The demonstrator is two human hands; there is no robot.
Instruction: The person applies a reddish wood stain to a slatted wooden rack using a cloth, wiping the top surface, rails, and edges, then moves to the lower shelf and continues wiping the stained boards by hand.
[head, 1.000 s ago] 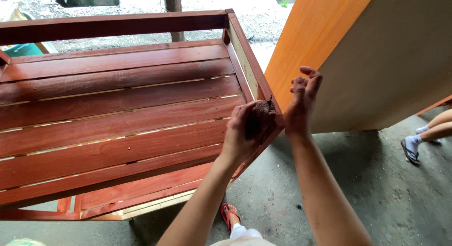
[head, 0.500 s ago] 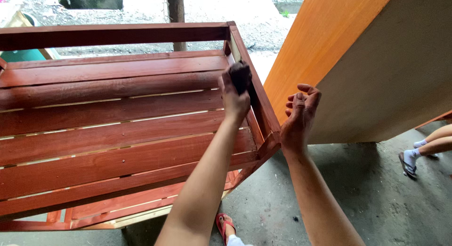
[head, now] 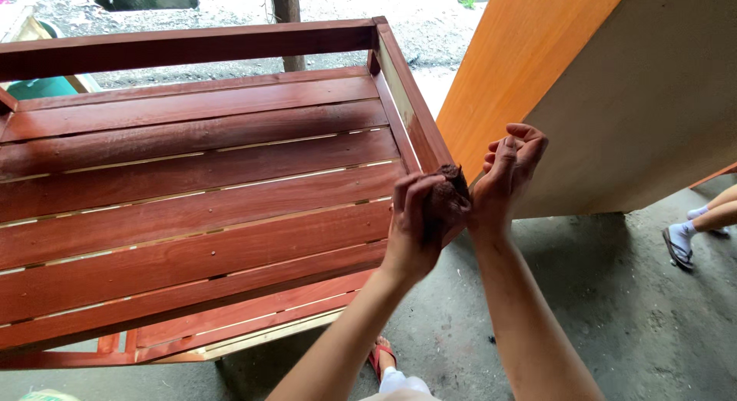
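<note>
A reddish-brown slatted wooden frame [head: 199,209] lies tilted in front of me, its right side rail [head: 411,109] running away from me. My left hand [head: 418,220] is closed on a dark, stain-soaked rag [head: 454,184] pressed against the near end of that rail. My right hand [head: 510,174] is raised just right of the rail with its stained fingers loosely curled and nothing in it, close beside the rag.
A large board [head: 614,86] with an orange edge and pale face leans at the right. Another person's foot in a sock and sandal [head: 683,243] rests on the concrete floor at far right. My own red sandal [head: 380,359] shows below.
My left hand has drawn the rag back along the right rail, from farther up it toward the near end. My right hand has barely moved.
</note>
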